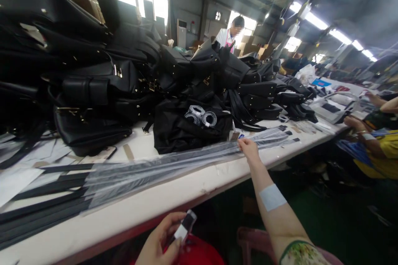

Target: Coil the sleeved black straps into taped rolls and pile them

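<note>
At the table's near edge, my left hand [166, 238] grips a small black-and-white piece [185, 224] with clear plastic about it, between thumb and fingers. My right hand [248, 149] reaches forward over the long black straps [174, 157], which lie side by side partly under clear plastic film. Its fingers are pressed together at the film; what they pinch, if anything, is hidden. Just beyond those fingertips lies a small blue-and-white item [241, 136]. Bare ends of black straps [40, 211] stick out of the film on the left.
Black leather bags [93, 120] are piled along the back of the white table [174, 198]. Plastic-wrapped rings [209, 119] lie on black cloth [174, 132]. A co-worker in yellow [377, 155] works at the right; another person [226, 37] stands behind the pile. A pink stool [258, 240] is below.
</note>
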Available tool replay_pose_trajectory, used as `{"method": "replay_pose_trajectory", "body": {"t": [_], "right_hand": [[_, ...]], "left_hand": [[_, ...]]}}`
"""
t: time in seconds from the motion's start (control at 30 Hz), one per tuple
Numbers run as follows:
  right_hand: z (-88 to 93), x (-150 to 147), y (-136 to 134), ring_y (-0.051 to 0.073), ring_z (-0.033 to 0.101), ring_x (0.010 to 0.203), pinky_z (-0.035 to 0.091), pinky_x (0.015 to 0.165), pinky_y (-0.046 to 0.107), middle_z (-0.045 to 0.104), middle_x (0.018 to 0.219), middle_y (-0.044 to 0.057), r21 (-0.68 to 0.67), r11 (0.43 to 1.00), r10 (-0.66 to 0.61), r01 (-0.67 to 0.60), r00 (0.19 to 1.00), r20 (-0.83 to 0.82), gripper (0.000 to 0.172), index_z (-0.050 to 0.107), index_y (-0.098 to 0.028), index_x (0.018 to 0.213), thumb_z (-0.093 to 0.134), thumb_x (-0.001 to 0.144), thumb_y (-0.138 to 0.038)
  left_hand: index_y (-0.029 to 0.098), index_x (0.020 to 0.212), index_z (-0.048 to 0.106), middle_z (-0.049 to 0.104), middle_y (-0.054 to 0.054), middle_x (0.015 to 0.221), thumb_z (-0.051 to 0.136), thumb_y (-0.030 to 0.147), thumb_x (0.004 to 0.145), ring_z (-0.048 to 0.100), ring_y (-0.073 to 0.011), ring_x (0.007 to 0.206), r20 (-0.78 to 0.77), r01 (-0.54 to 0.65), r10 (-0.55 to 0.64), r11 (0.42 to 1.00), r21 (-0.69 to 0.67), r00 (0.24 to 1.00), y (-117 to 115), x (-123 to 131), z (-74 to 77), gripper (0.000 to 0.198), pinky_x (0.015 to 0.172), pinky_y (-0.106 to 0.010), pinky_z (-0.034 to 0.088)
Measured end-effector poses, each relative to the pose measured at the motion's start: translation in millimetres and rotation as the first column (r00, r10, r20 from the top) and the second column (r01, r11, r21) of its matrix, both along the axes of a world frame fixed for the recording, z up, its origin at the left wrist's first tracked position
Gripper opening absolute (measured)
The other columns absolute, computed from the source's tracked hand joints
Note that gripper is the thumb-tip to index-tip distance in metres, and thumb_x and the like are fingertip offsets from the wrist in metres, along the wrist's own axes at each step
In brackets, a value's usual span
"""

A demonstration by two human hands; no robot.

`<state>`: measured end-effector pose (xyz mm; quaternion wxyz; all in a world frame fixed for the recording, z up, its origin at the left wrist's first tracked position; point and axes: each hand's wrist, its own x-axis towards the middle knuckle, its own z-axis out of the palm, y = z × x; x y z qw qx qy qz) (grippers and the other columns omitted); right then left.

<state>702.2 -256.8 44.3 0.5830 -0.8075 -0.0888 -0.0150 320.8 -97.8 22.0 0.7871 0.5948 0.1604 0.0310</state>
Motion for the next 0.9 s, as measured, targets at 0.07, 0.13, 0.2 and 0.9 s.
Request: {"method": "replay_pose_trajectory", "body": {"t": [0.07, 0.13, 0.2, 0.9], "right_hand": [[3.2, -30.6, 2.6, 0.012, 0.052, 0.047, 0.044, 0.05, 0.025, 0.062, 0.055, 0.0, 0.005, 0.999, 0.054, -0.054, 0.998, -0.031, 0.039, 0.064, -0.016, 0.069, 0.07, 0.063, -0.054], [3.9, -75.2, 10.7, 0.011, 0.054, 0.052, 0.046, 0.054, 0.024, 0.064, 0.06, 0.0, 0.029, 0.98, 0.201, -0.199, 0.977, -0.078, 0.037, 0.066, -0.016, 0.076, 0.069, 0.068, -0.052], [4.3, -128.0, 20.4, 0.01, 0.054, 0.052, 0.046, 0.053, 0.023, 0.063, 0.06, 0.0, 0.094, 0.902, 0.431, -0.421, 0.892, -0.137, 0.033, 0.067, -0.016, 0.077, 0.07, 0.072, -0.048], [-18.3, -259.3, 30.8, 0.008, 0.05, 0.041, 0.04, 0.043, 0.02, 0.059, 0.049, -0.002, 0.239, 0.7, 0.668, -0.673, 0.499, -0.552, 0.036, 0.062, -0.015, 0.062, 0.073, 0.072, -0.048]], "left_hand": [[0.018, 0.113, 0.061, 0.068, -0.012, 0.115, 0.069, 0.045, 0.078, 0.062, -0.0272, 0.107, -0.015, -0.002, 0.002, 0.999, 0.049, 1.0, -1.7, 0.2, 9.7, 0.045, 0.101, -0.038, 0.042], [0.016, 0.112, 0.061, 0.068, -0.013, 0.115, 0.068, 0.035, 0.078, 0.063, -0.0272, 0.107, -0.005, -0.021, 0.022, 0.997, 0.069, 1.0, -3.4, 2.9, 15.8, 0.039, 0.102, -0.041, 0.042], [0.015, 0.111, 0.06, 0.068, -0.014, 0.115, 0.066, 0.028, 0.078, 0.064, -0.0261, 0.106, -0.001, -0.058, 0.059, 0.994, 0.097, 0.998, -4.7, 6.3, 15.6, 0.036, 0.102, -0.042, 0.043], [0.014, 0.118, 0.057, 0.068, -0.012, 0.116, 0.056, 0.015, 0.084, 0.064, -0.0216, 0.107, 0.066, -0.135, 0.119, 0.902, 0.41, 0.991, -2.3, 3.4, 6.5, 0.034, 0.101, -0.037, 0.046]]}}
